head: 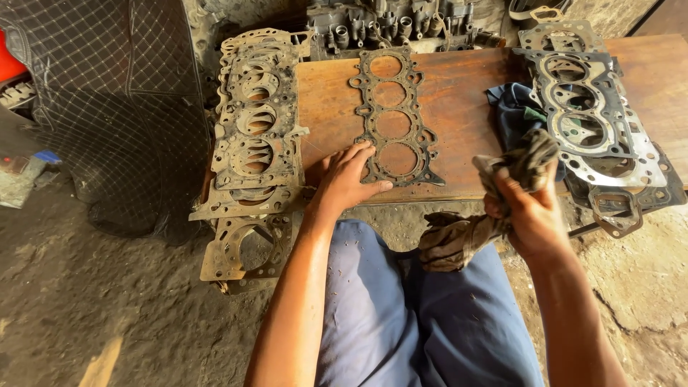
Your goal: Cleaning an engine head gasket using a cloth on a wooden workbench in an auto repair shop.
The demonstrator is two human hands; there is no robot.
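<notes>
Blue-trousered lap [401,315] sits nearest, below both hands. The wooden board [459,107] carries a dark head gasket [393,118] just beyond the left hand [347,179], which lies flat, fingers spread, touching its lower edge. The right hand [534,215] is clenched around a grimy rag [487,208].

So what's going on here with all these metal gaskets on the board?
A person sits at a wooden board with engine head gaskets laid out on it. The left hand rests flat on the near end of a dark gasket lying in the middle of the board. The right hand grips a dirty rag just above the board's near edge. A stack of rusty gaskets lies to the left, and another pile lies to the right over a blue cloth.
</notes>
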